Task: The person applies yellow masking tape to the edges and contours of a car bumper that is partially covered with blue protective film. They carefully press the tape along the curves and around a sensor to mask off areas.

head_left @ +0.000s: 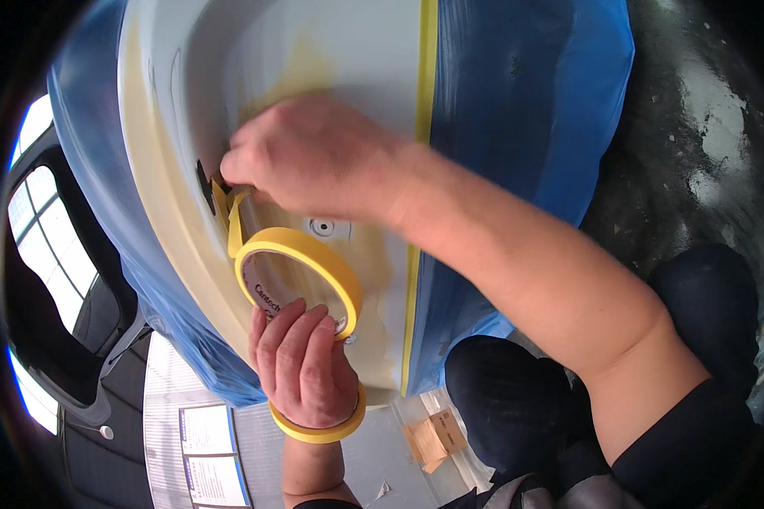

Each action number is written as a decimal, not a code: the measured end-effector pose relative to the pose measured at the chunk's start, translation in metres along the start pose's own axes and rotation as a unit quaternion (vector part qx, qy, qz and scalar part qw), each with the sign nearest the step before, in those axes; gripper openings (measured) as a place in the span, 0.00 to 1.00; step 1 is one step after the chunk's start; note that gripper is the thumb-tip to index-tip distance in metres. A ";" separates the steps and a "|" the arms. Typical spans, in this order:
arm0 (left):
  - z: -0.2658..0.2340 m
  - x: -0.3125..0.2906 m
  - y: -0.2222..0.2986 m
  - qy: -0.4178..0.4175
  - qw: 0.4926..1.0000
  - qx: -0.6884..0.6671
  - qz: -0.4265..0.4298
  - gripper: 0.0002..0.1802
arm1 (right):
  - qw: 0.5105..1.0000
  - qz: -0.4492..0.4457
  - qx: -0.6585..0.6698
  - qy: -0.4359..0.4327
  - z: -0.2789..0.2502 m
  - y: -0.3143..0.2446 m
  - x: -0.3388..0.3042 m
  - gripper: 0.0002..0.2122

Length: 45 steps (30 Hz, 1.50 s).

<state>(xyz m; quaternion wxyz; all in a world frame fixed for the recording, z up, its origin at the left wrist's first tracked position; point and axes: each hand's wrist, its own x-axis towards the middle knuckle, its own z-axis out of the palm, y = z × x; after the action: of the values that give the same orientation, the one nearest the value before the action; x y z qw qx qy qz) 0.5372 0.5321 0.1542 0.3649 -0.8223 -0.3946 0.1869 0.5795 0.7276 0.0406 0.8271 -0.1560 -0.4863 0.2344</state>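
My left hand (301,365) holds a roll of yellow masking tape (301,263) against a white car body panel (348,51). A second yellow tape roll (318,431) sits around my left wrist like a bracelet. My right hand (314,157) reaches across from the right and pinches the loose end of the tape (229,212) against the panel beside a small dark opening (204,182). A short strip runs from the roll up to those fingers.
Blue plastic sheeting (518,110) covers the car around the panel, its edge held by a long yellow tape line (424,76). A car window (51,254) shows at left. My dark-trousered knees (501,399) are at lower right over a grey floor (688,127).
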 end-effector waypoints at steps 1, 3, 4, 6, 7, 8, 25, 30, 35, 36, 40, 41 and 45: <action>-0.003 0.004 0.000 0.003 1.000 -0.003 0.002 0.10 | 1.000 0.005 0.002 0.019 0.003 -0.003 -0.001 0.04; -0.009 0.012 0.000 0.000 1.000 -0.014 0.011 0.10 | 0.998 0.053 0.003 0.041 0.009 -0.010 -0.003 0.03; -0.010 0.015 -0.001 -0.003 1.000 -0.012 0.015 0.10 | 0.996 0.051 0.008 0.068 0.011 -0.012 -0.003 0.03; -0.012 0.019 -0.004 -0.012 0.999 -0.017 0.028 0.11 | 0.995 0.076 0.011 0.068 0.012 -0.013 -0.005 0.03; -0.012 0.021 -0.006 -0.029 0.999 -0.020 0.035 0.11 | 0.994 0.088 0.006 0.071 0.013 -0.014 -0.004 0.04; -0.012 0.022 -0.007 -0.050 0.998 -0.018 0.034 0.12 | 0.992 0.101 0.000 0.073 0.014 -0.014 -0.004 0.04; -0.032 0.045 -0.018 -0.065 0.994 -0.063 0.056 0.07 | 0.874 0.314 0.291 0.228 0.049 -0.085 -0.047 0.17; -0.035 0.058 -0.024 -0.096 0.988 -0.104 0.059 0.07 | 0.730 0.350 0.573 0.130 0.062 -0.091 -0.056 0.28; -0.033 0.061 -0.022 -0.109 0.986 -0.114 0.055 0.09 | 0.824 0.320 0.460 0.090 0.061 -0.098 -0.063 0.34; -0.033 0.061 -0.022 -0.110 0.986 -0.116 0.055 0.08 | 0.836 0.301 0.451 0.090 0.059 -0.100 -0.064 0.35; -0.031 0.064 -0.021 -0.115 0.985 -0.117 0.061 0.08 | 0.888 0.229 0.377 0.131 0.055 -0.100 -0.060 0.38; -0.031 0.065 -0.021 -0.119 0.984 -0.118 0.063 0.08 | 0.887 0.224 0.386 0.114 0.056 -0.097 -0.057 0.38; -0.031 0.067 -0.021 -0.111 0.988 -0.101 0.045 0.07 | 0.887 0.250 0.376 0.093 0.057 -0.090 -0.051 0.34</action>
<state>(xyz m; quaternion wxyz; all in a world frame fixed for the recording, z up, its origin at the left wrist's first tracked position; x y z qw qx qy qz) 0.5866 0.5794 0.1895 0.2256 -0.8458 -0.4123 0.2525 0.5298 0.6257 0.0744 0.7790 0.0294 -0.2274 0.5836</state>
